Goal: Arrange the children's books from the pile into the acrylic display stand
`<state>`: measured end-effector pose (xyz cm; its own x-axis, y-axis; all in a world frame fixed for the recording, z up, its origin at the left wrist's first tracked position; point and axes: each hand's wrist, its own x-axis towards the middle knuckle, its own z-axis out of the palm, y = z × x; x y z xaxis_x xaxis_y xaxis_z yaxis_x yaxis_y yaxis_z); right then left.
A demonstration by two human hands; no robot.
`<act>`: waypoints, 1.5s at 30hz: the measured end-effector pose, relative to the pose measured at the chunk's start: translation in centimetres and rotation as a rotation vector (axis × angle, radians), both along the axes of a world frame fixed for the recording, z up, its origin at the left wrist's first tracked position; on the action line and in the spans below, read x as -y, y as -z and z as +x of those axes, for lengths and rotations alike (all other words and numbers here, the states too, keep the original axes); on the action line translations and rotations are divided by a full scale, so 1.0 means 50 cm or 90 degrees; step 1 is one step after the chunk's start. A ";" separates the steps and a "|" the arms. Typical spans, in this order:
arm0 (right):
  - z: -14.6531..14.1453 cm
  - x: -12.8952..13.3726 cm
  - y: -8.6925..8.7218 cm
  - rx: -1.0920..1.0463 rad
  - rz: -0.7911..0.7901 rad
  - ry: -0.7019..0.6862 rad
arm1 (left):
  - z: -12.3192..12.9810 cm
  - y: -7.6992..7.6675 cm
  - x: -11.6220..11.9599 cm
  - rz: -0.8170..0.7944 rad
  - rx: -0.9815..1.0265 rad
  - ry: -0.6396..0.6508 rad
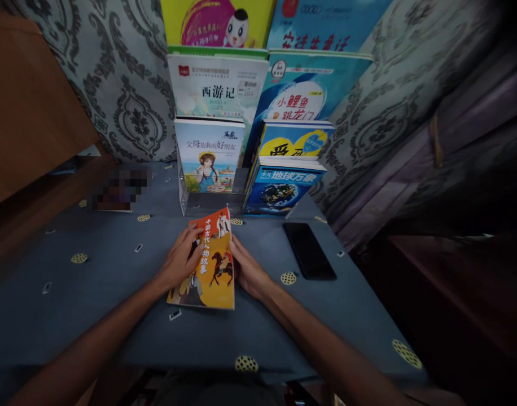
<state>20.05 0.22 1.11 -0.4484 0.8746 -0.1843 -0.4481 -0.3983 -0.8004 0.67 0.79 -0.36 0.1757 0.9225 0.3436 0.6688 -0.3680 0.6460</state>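
Observation:
An orange and yellow paperback book (218, 254) with white lettering and a horse rider on its cover is in front of me, close over the table. Across the left part of its cover lies my left hand (180, 259), fingers and thumb against the front. My right hand (250, 270) grips the right edge, its thumb at the cover's side and its other fingers partly hidden behind the book. Just beyond stands a clear tiered display rack (211, 204), its lowest left slot showing bare plastic in front of a light blue book (210, 158).
Picture books, among them a blue Earth book (279, 189), fill the rack's tiers. A black phone (309, 251) lies to the right on the blue patterned tablecloth (114, 265). A blurred-out item (118, 192) is at the left, near a wooden panel (30, 101). Patterned curtains (135, 113) hang behind.

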 end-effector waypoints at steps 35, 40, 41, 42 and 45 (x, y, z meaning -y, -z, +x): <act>0.011 0.001 -0.002 -0.031 -0.015 0.000 | -0.024 -0.036 -0.029 -0.395 0.785 -0.185; 0.009 -0.002 0.010 -0.046 -0.005 -0.004 | -0.026 -0.041 -0.031 -0.393 0.761 -0.190; 0.008 -0.003 0.013 -0.045 -0.007 -0.006 | -0.031 -0.043 -0.032 -0.402 0.745 -0.174; 0.008 -0.003 0.016 -0.043 -0.009 -0.008 | -0.038 -0.045 -0.035 -0.418 0.721 -0.150; 0.010 -0.008 0.022 -0.040 -0.011 -0.024 | -0.067 -0.055 -0.052 -0.486 0.604 -0.077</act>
<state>20.57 0.62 0.01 -0.4917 0.8540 -0.1700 -0.4816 -0.4293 -0.7640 -2.67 3.38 2.40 0.0491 0.9365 -0.3473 -0.1814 0.3503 0.9189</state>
